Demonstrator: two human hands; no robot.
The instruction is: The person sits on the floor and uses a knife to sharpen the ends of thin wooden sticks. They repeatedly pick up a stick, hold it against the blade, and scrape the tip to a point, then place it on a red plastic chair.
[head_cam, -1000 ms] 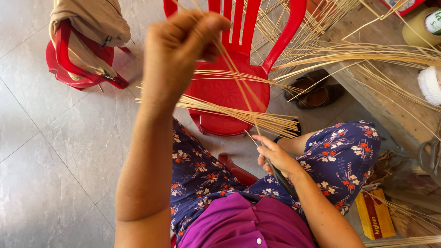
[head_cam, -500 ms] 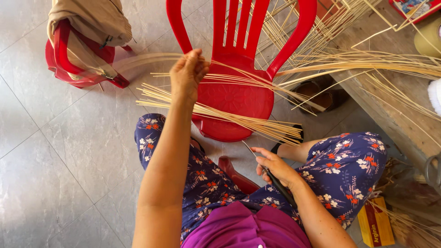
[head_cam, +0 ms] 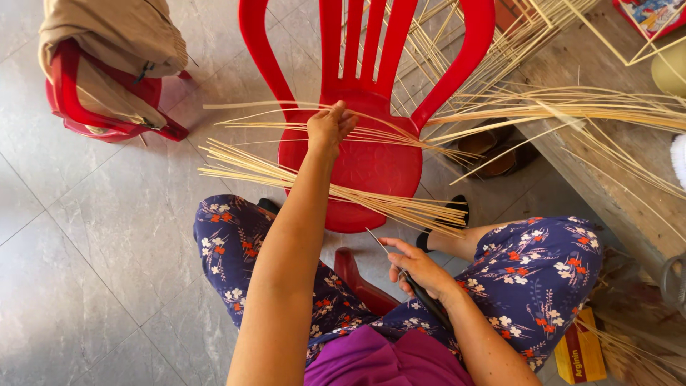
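Right hand (head_cam: 418, 270) rests at the lap, grip closed on a thin knife (head_cam: 400, 266). Left hand (head_cam: 329, 129) has come down from overhead, laying pinched bamboo strips (head_cam: 371, 132) across the red plastic chair (head_cam: 371, 164) seat.

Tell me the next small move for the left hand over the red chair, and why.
Probably let go of the thin bamboo strip so that it lies with the others on the seat of the red chair. The left hand pinches it low over the seat, while the right hand holds a knife by the knee.
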